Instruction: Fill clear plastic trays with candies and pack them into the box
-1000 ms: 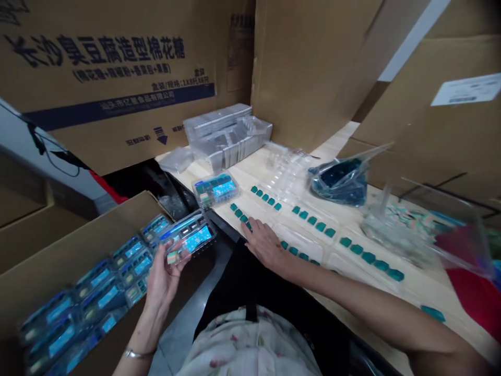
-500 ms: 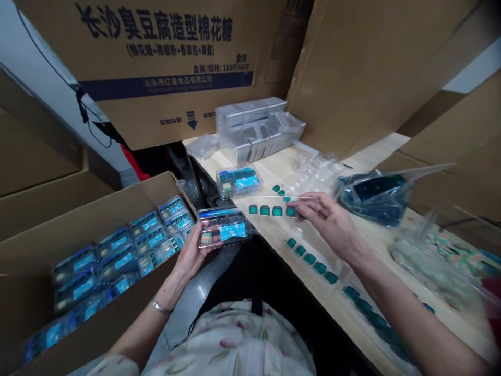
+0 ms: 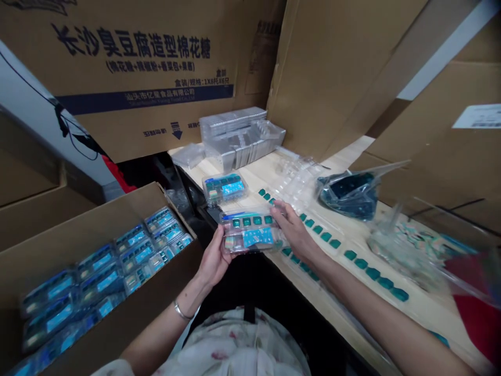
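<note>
Both of my hands hold one clear plastic pack (image 3: 250, 232) with a blue label and a row of teal pieces inside, just above the table's near edge. My left hand (image 3: 214, 259) grips its left end from below. My right hand (image 3: 291, 230) is closed on its right end. A second filled pack (image 3: 225, 188) lies on the wooden table (image 3: 422, 308) behind it. Rows of loose teal pieces (image 3: 371, 273) in clear trays run along the table to the right.
An open cardboard box (image 3: 90, 219) at the left holds several filled packs. A stack of empty clear trays (image 3: 240, 137) stands at the table's back. A plastic bag of dark teal pieces (image 3: 350, 193) lies at the right. Large cartons wall in the table.
My right hand lifted a clear tray with teal pieces off the table and brought it onto the pack in my left hand, which moved right from over the box.
</note>
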{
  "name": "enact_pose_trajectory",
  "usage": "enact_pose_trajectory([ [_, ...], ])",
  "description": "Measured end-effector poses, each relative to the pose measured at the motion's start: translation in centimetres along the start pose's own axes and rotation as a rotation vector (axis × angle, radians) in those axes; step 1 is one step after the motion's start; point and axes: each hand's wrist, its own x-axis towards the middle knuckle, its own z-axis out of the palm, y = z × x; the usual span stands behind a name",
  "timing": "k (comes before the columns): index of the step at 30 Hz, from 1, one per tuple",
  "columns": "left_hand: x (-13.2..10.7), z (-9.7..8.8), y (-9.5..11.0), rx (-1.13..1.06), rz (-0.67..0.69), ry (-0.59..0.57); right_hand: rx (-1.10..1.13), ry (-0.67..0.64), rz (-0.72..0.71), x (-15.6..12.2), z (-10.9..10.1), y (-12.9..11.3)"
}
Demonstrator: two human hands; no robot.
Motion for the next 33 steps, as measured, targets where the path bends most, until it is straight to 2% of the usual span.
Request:
enact_pose_trajectory([
  [3,0.1,0.1,-0.2,-0.004,-0.014,0.006,0.17,-0.038,0.064,0.1,-0.2,0.9],
  [6,0.2,0.0,-0.4,0.017,-0.005,-0.001,0.206,0.01,0.046,0.3,-0.6,1.2],
  [12,0.3,0.4,-0.7,0.023,-0.004,-0.03,0.377,0.012,0.087,0.1,-0.9,-0.3],
  [15,0.3,0.8,-0.9,0.012,-0.021,-0.028,0.315,0.002,0.094,0.1,-0.8,-0.4],
  [21,0.1,1.8,-0.8,0.026,-0.052,-0.077,-0.036,0.04,-0.017,0.2,-0.3,0.7],
  [25,-0.1,1.8,-0.3,0.058,-0.035,-0.127,0.017,0.042,0.038,0.1,-0.2,0.8],
  [29,-0.4,1.4,0.4,0.142,0.038,-0.085,0.069,-0.106,0.155,0.0,-0.5,0.7],
  [33,-0.4,0.7,2.4,0.332,0.026,-0.108,0.102,-0.196,0.119,0.8,-0.1,0.0],
])
